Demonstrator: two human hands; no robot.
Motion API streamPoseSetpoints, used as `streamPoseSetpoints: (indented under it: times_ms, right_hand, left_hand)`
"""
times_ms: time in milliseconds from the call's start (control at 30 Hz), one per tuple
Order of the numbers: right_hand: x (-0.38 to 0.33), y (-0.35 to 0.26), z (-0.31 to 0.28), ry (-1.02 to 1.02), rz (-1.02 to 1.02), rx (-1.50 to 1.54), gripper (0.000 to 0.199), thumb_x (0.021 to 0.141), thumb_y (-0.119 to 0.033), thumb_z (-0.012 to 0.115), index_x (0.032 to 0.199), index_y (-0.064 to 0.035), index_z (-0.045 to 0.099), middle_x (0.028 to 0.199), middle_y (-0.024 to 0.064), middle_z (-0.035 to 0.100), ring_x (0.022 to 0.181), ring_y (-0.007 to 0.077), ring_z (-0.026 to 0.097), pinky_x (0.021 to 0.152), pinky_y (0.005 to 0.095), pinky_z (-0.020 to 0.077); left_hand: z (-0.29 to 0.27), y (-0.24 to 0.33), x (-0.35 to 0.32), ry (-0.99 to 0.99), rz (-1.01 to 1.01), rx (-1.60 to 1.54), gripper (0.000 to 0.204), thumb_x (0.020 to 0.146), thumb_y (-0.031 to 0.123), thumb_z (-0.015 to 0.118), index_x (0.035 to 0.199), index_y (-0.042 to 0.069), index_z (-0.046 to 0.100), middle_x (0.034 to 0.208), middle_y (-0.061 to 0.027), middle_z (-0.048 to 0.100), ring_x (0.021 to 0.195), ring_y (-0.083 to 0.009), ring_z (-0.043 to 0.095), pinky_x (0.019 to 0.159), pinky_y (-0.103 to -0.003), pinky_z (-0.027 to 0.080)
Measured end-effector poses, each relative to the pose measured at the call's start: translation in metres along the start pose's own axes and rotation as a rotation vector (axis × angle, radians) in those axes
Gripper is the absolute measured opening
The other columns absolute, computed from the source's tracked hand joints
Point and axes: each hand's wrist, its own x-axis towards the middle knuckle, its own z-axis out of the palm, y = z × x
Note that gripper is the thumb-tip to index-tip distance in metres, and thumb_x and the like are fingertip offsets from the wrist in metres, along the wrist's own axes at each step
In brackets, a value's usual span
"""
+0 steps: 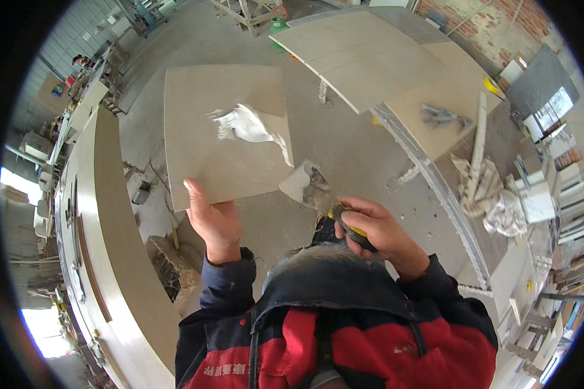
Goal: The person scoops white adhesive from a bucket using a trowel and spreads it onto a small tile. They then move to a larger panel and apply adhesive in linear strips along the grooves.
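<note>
**Tile held flat, putty knife alongside**

Over a dusty concrete floor (344,149), the person holds a square beige tile (224,133) out level in front of the body. Left hand (215,220) grips the tile's near edge: thumb lies on top, pointing up the tile's left side, the other fingers tucked underneath and hidden. A smear of white adhesive (250,126) sits on the tile's upper face, toward its right side, trailing to a point near the right edge.

Right hand (376,230) is closed round the yellow-and-black handle of a putty knife (315,188). Blade points up and left, its tip just beside the tile's near right corner (touching or not, cannot tell). Grey residue coats part of the blade.

Surroundings: a long pale curved slab (110,214) runs down the left. To the right, a counter (435,129) carries large beige slabs (363,55), with a bundle of crumpled white cloth (483,191) near its lower end. Brick wall (499,23) at upper right. Red and dark jacket sleeves fill the lower edge.
</note>
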Motion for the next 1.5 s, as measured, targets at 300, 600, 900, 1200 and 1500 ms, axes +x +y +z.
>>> streamPoseSetpoints:
  times_ms: [300, 600, 900, 1200, 1500]
  right_hand:
    - [0.217, -0.175, -0.074, -0.052, -0.126, -0.176, 0.040, 0.101, -0.013, 0.056, 0.139, -0.0015, 0.054, 0.086, 0.0114, 0.067, 0.046, 0.0109, 0.052, 0.037, 0.0248, 0.0339]
    - [0.368, -0.241, -0.104, 0.073, -0.205, 0.065, 0.049, 0.102, -0.017, 0.059, 0.146, -0.0001, 0.046, 0.088, 0.0125, 0.066, 0.048, 0.0118, 0.052, 0.039, 0.0255, 0.0351]
    - [0.463, -0.314, -0.131, 0.666, -0.670, -0.715, 0.035, 0.095, -0.012, 0.064, 0.130, -0.0099, 0.067, 0.089, 0.0066, 0.065, 0.069, 0.0193, 0.060, 0.062, 0.0310, 0.0500]
    - [0.532, -0.319, -0.138, 0.990, -0.499, -0.919, 0.044, 0.090, -0.008, 0.065, 0.134, -0.0154, 0.064, 0.097, 0.0149, 0.068, 0.081, 0.0339, 0.066, 0.073, 0.0402, 0.0539]
    - [0.539, -0.331, -0.197, 1.033, -0.295, -0.979, 0.042, 0.091, -0.010, 0.065, 0.132, -0.0151, 0.066, 0.098, 0.0142, 0.069, 0.084, 0.0353, 0.068, 0.074, 0.0428, 0.0551]
  left_hand:
    - [0.027, -0.027, 0.210, -0.214, 0.011, 0.396, 0.047, 0.109, 0.034, 0.050, 0.141, 0.000, 0.053, 0.134, -0.0131, 0.062, 0.119, -0.0264, 0.062, 0.100, -0.040, 0.049]
    - [0.072, -0.141, 0.413, -0.485, -0.201, 0.215, 0.042, 0.105, 0.026, 0.062, 0.138, 0.001, 0.055, 0.128, -0.0083, 0.063, 0.113, -0.0195, 0.061, 0.097, -0.034, 0.049]
    - [0.122, -0.247, 0.605, -0.501, -0.842, -0.029, 0.049, 0.111, 0.038, 0.043, 0.142, 0.001, 0.051, 0.133, -0.0097, 0.063, 0.119, -0.0219, 0.063, 0.098, -0.038, 0.051]
    - [0.157, -0.311, 0.704, -0.476, -0.964, -0.240, 0.049, 0.111, 0.040, 0.039, 0.141, 0.003, 0.053, 0.134, -0.0082, 0.064, 0.120, -0.0225, 0.063, 0.100, -0.039, 0.051]
    - [0.208, -0.360, 0.729, -0.432, -0.893, -0.110, 0.050, 0.111, 0.041, 0.040, 0.141, 0.003, 0.054, 0.133, -0.0082, 0.065, 0.118, -0.0225, 0.064, 0.099, -0.039, 0.052]
